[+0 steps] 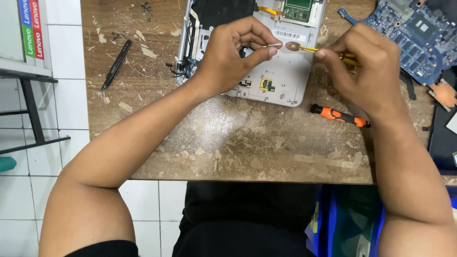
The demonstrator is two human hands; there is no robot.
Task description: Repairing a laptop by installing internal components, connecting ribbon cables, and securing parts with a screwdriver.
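1. Hands: left hand pinches thin metal tweezers; right hand grips yellow tool, both tips meeting between them.
2. Open laptop chassis lies on counter, directly under tips.
3. Small brown round part, tool axes horizontal, left hand nearer.
4. Orange screwdriver below right hand.

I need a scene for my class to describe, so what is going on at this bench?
A person works on an opened silver-white laptop shell on a scarred wooden bench. The left hand pinches slim metal tweezers, while the right hand holds a thin yellow tool against a small reddish round part. An orange-handled screwdriver and black tweezers lie loose; a blue circuit board sits to the right.
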